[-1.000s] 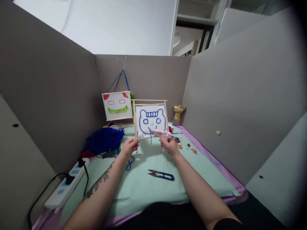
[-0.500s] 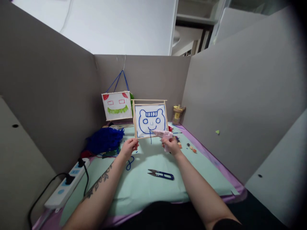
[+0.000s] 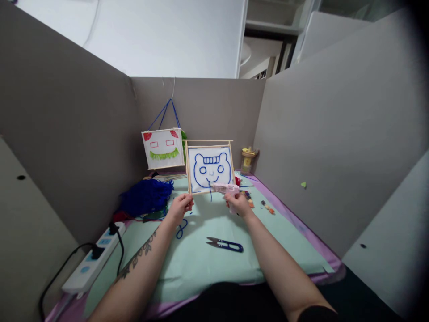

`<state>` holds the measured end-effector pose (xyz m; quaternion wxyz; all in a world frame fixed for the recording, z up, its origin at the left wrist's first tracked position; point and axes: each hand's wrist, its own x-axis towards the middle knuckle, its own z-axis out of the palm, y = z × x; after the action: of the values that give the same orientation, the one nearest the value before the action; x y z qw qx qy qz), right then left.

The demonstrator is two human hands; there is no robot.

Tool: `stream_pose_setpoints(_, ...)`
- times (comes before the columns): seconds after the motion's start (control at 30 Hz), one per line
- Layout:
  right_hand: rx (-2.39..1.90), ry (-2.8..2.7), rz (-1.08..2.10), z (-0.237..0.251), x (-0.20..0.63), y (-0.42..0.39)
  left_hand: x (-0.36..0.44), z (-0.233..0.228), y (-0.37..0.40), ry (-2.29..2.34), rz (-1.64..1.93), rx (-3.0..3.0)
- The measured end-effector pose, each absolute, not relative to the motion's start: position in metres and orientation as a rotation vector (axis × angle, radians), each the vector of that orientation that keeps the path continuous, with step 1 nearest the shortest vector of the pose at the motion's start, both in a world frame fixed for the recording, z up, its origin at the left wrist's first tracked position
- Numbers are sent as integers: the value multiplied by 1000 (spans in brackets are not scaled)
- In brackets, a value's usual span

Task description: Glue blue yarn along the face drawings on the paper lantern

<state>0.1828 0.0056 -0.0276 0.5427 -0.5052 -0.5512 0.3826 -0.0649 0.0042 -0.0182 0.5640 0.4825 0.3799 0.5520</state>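
Note:
My left hand (image 3: 181,208) pinches the lower left corner of a wooden-framed picture (image 3: 210,160), holding it upright and facing me. The white panel carries a bear face outlined in blue yarn, with a loose strand (image 3: 211,195) hanging from the mouth area. Wrapped round the handle of a pink glue gun (image 3: 228,188) is my right hand (image 3: 238,205). The gun's nozzle points left, close to the chin and the hanging strand; whether it touches cannot be made out. Dark thread snips (image 3: 225,244) lie on the table in front of both hands.
A blue yarn heap (image 3: 144,196) sits at left behind a white power strip (image 3: 95,257) with black plugs. Another face picture (image 3: 163,149) hangs at the back wall. A jar (image 3: 248,160) stands in the far right corner, with small coloured pieces (image 3: 267,206) nearer. Grey partitions enclose the table.
The glue gun has shifted very slightly left and down along the picture's lower edge. My left hand and the picture stay almost still.

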Motion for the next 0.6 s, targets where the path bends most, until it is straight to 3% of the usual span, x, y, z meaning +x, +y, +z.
stream_pose_setpoints(0.43,-994,-1356,1008,-18,193,-3,-65,-19,5,885,1299,1137)
stream_pose_setpoints(0.6,-1315,-1811,1252,-14,212,-18,-66,-17,3,882,1305,1146)
